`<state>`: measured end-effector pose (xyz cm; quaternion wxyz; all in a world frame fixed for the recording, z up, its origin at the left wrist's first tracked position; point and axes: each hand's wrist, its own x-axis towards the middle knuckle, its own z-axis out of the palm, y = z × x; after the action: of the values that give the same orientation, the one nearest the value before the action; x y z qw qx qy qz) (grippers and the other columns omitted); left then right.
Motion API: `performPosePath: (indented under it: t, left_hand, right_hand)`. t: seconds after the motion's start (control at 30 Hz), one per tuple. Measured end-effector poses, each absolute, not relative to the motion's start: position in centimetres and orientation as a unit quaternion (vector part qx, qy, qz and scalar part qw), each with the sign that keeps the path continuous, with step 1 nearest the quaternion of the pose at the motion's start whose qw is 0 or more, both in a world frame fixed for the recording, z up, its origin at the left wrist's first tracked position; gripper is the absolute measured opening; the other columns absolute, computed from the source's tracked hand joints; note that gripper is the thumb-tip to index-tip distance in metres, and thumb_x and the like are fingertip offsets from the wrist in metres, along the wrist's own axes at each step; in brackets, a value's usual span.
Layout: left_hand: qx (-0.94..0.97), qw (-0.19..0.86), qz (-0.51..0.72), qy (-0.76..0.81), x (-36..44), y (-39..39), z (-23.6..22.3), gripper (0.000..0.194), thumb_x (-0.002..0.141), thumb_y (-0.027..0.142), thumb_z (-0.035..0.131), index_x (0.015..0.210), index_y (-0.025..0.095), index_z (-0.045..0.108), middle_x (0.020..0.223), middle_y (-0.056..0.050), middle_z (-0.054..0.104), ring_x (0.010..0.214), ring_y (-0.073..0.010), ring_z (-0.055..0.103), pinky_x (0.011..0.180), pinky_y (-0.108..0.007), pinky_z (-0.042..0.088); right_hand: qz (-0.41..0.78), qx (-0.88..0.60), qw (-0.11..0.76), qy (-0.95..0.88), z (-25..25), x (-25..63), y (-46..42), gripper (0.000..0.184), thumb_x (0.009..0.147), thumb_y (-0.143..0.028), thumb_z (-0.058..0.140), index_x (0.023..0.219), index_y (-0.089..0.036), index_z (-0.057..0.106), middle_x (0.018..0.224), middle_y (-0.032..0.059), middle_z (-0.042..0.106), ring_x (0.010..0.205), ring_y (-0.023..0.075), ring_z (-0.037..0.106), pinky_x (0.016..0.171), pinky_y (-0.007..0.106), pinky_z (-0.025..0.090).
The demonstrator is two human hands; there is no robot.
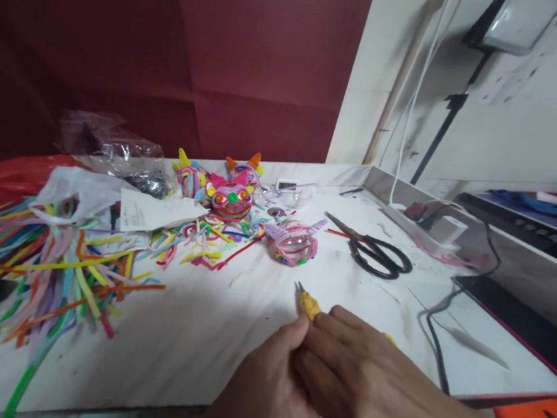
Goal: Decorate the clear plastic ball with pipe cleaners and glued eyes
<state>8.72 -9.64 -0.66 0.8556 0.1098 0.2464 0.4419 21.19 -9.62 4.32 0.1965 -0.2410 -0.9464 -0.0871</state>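
My left hand (269, 376) is closed around a slim tool with two narrow metal tips, which look like needle-nose pliers (298, 288); a dark handle end shows below. Yellow pipe cleaner (308, 305) is wound round the jaws just behind the tips. Over it lies my right hand (360, 373), fingers curled and pressed against the left, with a bit of yellow peeking out on its far side. Beyond the hands sits a clear ball (297, 243) trimmed with pink and lilac pipe cleaner. Black-handled scissors (377, 250) lie to its right. My palms are hidden.
Loose coloured pipe cleaners (74, 279) cover the table's left side. Finished animal-like pieces (232, 200) stand at the back near plastic bags (114, 153). A power strip (424, 229) and a dark flat device (521, 324) with a cable are at right.
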Motion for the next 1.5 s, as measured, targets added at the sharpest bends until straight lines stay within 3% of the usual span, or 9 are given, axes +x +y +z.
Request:
performPosePath:
  t: [0.23, 0.43, 0.6, 0.83, 0.93, 1.03, 1.17, 1.37, 1.5]
  left_hand:
    - [0.086, 0.839, 0.481, 0.241, 8.8, -9.5, -0.8, 0.014, 0.081, 0.029, 0.06, 0.088, 0.023, 0.069, 0.103, -0.01, 0.07, 0.115, -0.0272, 0.059, 0.086, -0.032, 0.051]
    - [0.064, 0.82, 0.51, 0.253, 7.5, -9.5, 1.3, 0.04, 0.09, 0.031, 0.046, 0.125, 0.012, 0.055, 0.124, -0.015, 0.063, 0.121, -0.025, 0.056, 0.1, -0.035, 0.046]
    - [0.06, 0.827, 0.485, 0.278, 6.7, -9.1, 1.4, 0.054, 0.097, 0.031, 0.028, 0.138, -0.003, 0.038, 0.125, -0.024, 0.061, 0.115, -0.0266, 0.062, 0.105, -0.037, 0.043]
    - [0.062, 0.835, 0.476, 0.27, 6.8, -8.9, 1.0, 0.059, 0.095, 0.032, 0.031, 0.145, 0.0, 0.029, 0.131, -0.022, 0.058, 0.121, -0.0267, 0.058, 0.112, -0.039, 0.035]
    - [0.069, 0.845, 0.463, 0.259, 6.7, -9.1, 0.4, 0.061, 0.093, 0.03, 0.032, 0.147, 0.001, 0.025, 0.137, -0.023, 0.053, 0.129, -0.0275, 0.05, 0.114, -0.041, 0.031]
    - [0.117, 0.851, 0.462, 0.221, 6.5, -9.2, -0.7, 0.063, 0.091, 0.028, 0.04, 0.148, 0.005, 0.027, 0.141, -0.02, 0.05, 0.135, -0.0276, 0.043, 0.115, -0.041, 0.028]
    - [0.149, 0.855, 0.449, 0.212, 6.4, -9.3, -1.3, 0.061, 0.087, 0.029, 0.051, 0.143, 0.01, 0.039, 0.138, -0.018, 0.054, 0.134, -0.0302, 0.044, 0.116, -0.046, 0.026]
    - [0.17, 0.85, 0.447, 0.221, 6.5, -9.7, -0.4, 0.044, 0.084, 0.031, 0.06, 0.124, 0.013, 0.059, 0.13, -0.016, 0.061, 0.129, -0.03, 0.05, 0.114, -0.044, 0.032]
    - [0.184, 0.836, 0.458, 0.24, 6.8, -9.4, -0.3, 0.036, 0.075, 0.029, 0.073, 0.108, 0.015, 0.067, 0.119, -0.013, 0.067, 0.116, -0.0262, 0.06, 0.102, -0.038, 0.044]
  right_hand:
    - [-0.017, -0.235, 0.178, -0.955, 5.2, 21.5, -9.1, 0.022, 0.083, -0.003, 0.051, 0.081, -0.022, 0.061, 0.08, 0.0037, 0.068, 0.075, 0.0178, 0.063, 0.075, 0.029, 0.051]
    - [0.088, -0.262, 0.249, -0.928, 5.2, 22.4, -7.7, 0.018, 0.095, -0.013, 0.046, 0.098, -0.019, 0.063, 0.088, 0.0042, 0.066, 0.082, 0.0158, 0.059, 0.078, 0.032, 0.045]
    - [0.086, -0.328, 0.316, -0.886, 5.7, 23.9, -6.7, 0.016, 0.095, -0.016, 0.048, 0.088, -0.016, 0.062, 0.079, 0.0036, 0.064, 0.075, 0.0137, 0.057, 0.069, 0.026, 0.045]
    - [0.053, -0.321, 0.286, -0.901, 3.9, 24.6, -6.2, 0.011, 0.094, -0.02, 0.053, 0.094, -0.017, 0.064, 0.083, 0.0045, 0.063, 0.077, 0.0158, 0.055, 0.071, 0.029, 0.042]
    - [-0.031, -0.293, 0.258, -0.92, 3.4, 24.1, -6.5, 0.025, 0.097, -0.015, 0.043, 0.082, -0.016, 0.063, 0.076, 0.0034, 0.06, 0.071, 0.0162, 0.048, 0.066, 0.032, 0.036]
    - [-0.13, -0.268, 0.245, -0.923, 3.2, 23.5, -7.2, 0.036, 0.098, -0.009, 0.034, 0.074, -0.013, 0.061, 0.073, 0.0054, 0.058, 0.068, 0.0179, 0.044, 0.064, 0.035, 0.033]
    - [-0.191, -0.265, 0.251, -0.911, 2.6, 23.4, -8.3, 0.037, 0.096, -0.006, 0.034, 0.072, -0.012, 0.061, 0.071, 0.0069, 0.058, 0.066, 0.0191, 0.044, 0.064, 0.036, 0.035]
    - [-0.152, -0.296, 0.252, -0.909, 2.7, 23.9, -9.4, 0.03, 0.093, -0.001, 0.035, 0.089, -0.009, 0.064, 0.076, 0.008, 0.062, 0.068, 0.0195, 0.05, 0.062, 0.033, 0.041]
    - [-0.074, -0.32, 0.285, -0.901, 3.4, 24.2, -9.9, 0.02, 0.093, -0.006, 0.043, 0.088, -0.012, 0.061, 0.077, 0.0058, 0.058, 0.067, 0.0171, 0.049, 0.058, 0.029, 0.042]
